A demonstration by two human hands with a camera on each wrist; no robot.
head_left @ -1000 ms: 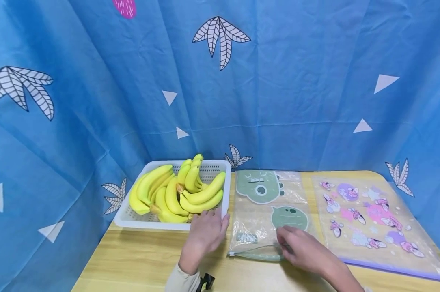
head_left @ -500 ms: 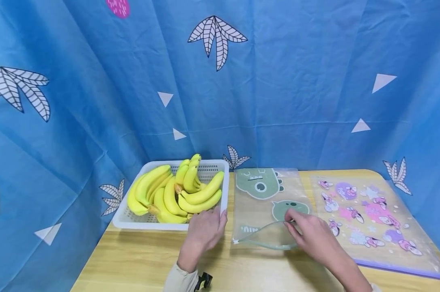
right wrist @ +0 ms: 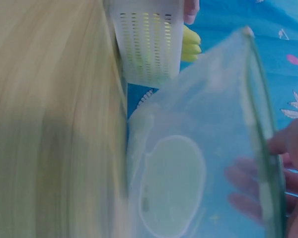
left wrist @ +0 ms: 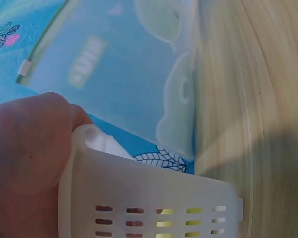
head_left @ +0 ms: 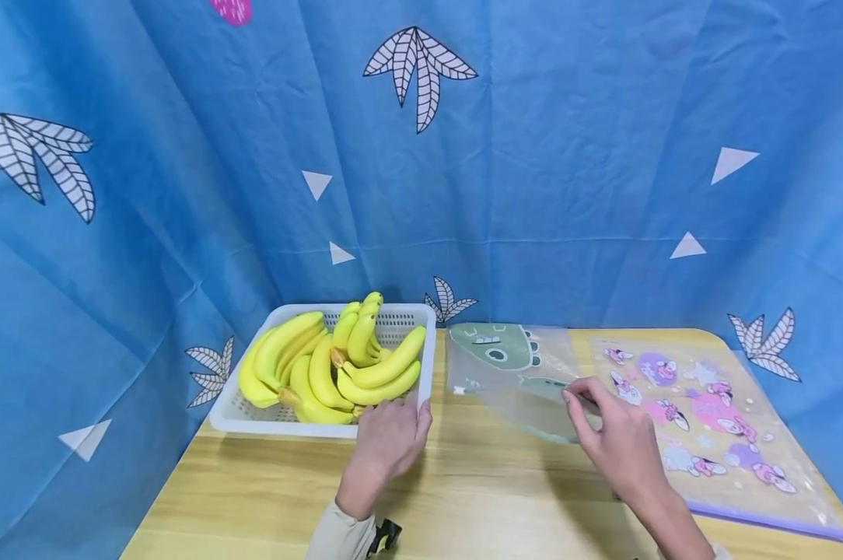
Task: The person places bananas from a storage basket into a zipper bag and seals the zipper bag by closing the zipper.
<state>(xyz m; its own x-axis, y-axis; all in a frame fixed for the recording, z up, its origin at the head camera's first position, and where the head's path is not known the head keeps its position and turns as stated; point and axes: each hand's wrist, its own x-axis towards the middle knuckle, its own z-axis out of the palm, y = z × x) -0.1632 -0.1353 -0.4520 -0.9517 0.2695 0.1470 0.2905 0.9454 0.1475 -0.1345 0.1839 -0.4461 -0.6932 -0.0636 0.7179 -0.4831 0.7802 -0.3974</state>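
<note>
A white plastic basket (head_left: pixel 428 365) holds several bunches of yellow bananas (head_left: pixel 323 377) on the left of the table. At its near right corner my left hand (head_left: pixel 391 435) grips the rim, thumb on the outer side, as the left wrist view also shows the basket wall (left wrist: pixel 154 183). My right hand (head_left: pixel 620 432) pinches the zip edge of a clear zip bag (head_left: pixel 512 381) with green dinosaur prints. That edge is lifted off the table, so the bag tilts up; its white slider (left wrist: pixel 25 68) sits at the left end. Some right fingers show through the plastic in the right wrist view.
Right of the dinosaur bag lies a second clear zip bag (head_left: pixel 701 412), flat, with pink and purple prints and a purple zip. A wooden table (head_left: pixel 463 498) carries everything. Behind and at the sides hangs a blue patterned curtain (head_left: pixel 568 155).
My right hand has raised the dinosaur bag's zip edge from the table, up and away from the front, and the bag's mouth has risen with it. My left hand stays on the basket corner.
</note>
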